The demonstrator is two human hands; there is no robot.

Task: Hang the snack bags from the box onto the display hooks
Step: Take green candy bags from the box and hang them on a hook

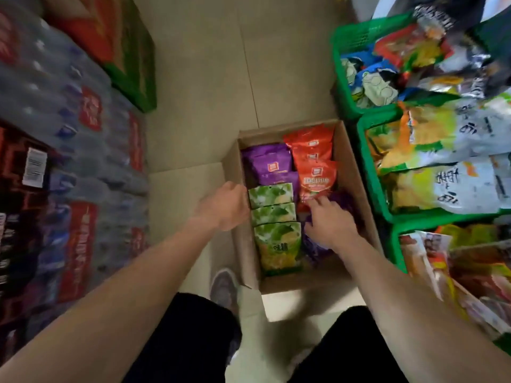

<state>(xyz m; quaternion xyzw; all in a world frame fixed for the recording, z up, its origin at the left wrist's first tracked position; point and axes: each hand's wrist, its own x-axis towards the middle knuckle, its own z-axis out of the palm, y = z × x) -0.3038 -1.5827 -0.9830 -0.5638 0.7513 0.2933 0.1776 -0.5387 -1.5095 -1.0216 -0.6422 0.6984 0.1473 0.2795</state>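
Observation:
An open cardboard box [351,161] stands on the floor at my feet. Inside lie green snack bags [276,214] in a front-left row, purple bags [269,164] behind them and red bags [315,158] at the back right. My left hand [224,205] is at the box's left wall, fingers curled against the edge of the top green bag. My right hand [329,222] reaches into the right half, fingertips on the lower edge of a red bag, covering purple bags beneath. No display hooks are in view.
Green plastic baskets [367,167] full of snack packs line the right side. Shrink-wrapped bottle packs [69,134] and cartons [124,51] are stacked on the left. Tiled floor [221,78] lies beyond the box. My shoe [224,286] is beside the box's near corner.

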